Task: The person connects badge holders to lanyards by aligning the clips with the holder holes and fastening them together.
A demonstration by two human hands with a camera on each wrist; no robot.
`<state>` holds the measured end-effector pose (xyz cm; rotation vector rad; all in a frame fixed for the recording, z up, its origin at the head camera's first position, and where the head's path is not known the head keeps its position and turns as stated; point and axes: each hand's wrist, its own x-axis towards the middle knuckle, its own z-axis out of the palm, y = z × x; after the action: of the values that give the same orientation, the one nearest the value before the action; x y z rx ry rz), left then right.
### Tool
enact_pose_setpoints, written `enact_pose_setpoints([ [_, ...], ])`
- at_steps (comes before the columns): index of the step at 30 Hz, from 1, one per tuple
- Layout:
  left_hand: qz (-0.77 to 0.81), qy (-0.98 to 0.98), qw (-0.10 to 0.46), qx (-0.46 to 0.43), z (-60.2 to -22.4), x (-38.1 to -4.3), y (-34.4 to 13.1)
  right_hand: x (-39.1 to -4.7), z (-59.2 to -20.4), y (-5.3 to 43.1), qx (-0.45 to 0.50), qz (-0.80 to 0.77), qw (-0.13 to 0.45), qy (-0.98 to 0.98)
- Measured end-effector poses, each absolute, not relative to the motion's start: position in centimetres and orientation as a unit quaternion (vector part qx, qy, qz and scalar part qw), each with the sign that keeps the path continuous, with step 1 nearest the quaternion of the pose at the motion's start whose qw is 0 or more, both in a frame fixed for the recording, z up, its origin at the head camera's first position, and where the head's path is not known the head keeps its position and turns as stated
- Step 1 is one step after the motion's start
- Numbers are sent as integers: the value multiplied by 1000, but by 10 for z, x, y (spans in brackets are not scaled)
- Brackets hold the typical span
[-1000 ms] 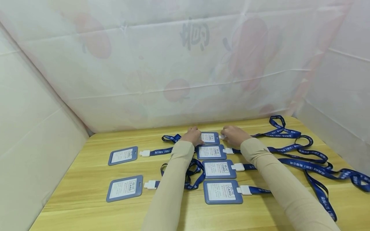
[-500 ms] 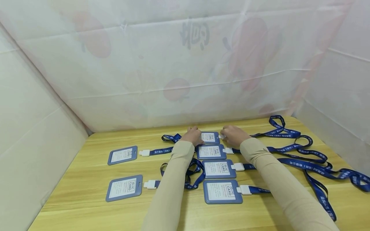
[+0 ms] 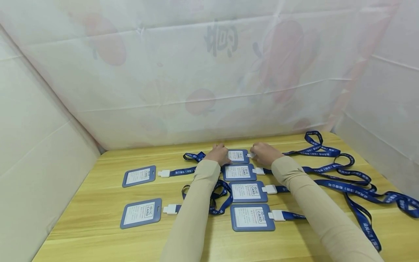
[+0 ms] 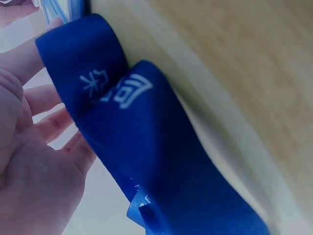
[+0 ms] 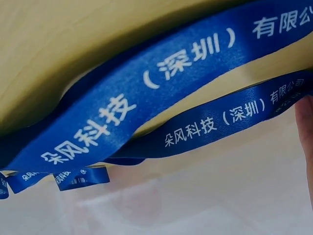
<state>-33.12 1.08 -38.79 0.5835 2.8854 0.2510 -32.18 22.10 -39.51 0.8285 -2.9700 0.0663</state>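
Observation:
At the far end of the right-hand column lies a blue-framed ID badge holder (image 3: 238, 155) with a printed card inside. My left hand (image 3: 217, 154) grips its left end, thumb at the near edge. On its slotted end, my right hand (image 3: 263, 153) pinches the white clip (image 3: 251, 155) of a blue lanyard (image 3: 314, 151). That clip is mostly hidden by the fingers. In the left wrist view, a loop of blue lanyard (image 4: 142, 127) passes close beside the left hand. The right wrist view shows printed lanyard straps (image 5: 122, 107), with a sliver of the hand at the right edge.
Nearer in the same column lie three more badge holders (image 3: 248, 191) with clips attached. To the left, two badge holders (image 3: 141, 213) lie apart from their lanyard clips (image 3: 170, 209). Loose straps (image 3: 350, 187) spread over the right of the wooden table (image 3: 108, 243). White cloth walls surround it.

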Motion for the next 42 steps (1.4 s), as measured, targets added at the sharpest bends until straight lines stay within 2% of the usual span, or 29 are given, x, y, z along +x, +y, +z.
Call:
enact_pose_setpoints([
  [42, 75, 975, 56, 204, -393, -335, 10, -328, -400, 219, 268, 19, 33, -963],
])
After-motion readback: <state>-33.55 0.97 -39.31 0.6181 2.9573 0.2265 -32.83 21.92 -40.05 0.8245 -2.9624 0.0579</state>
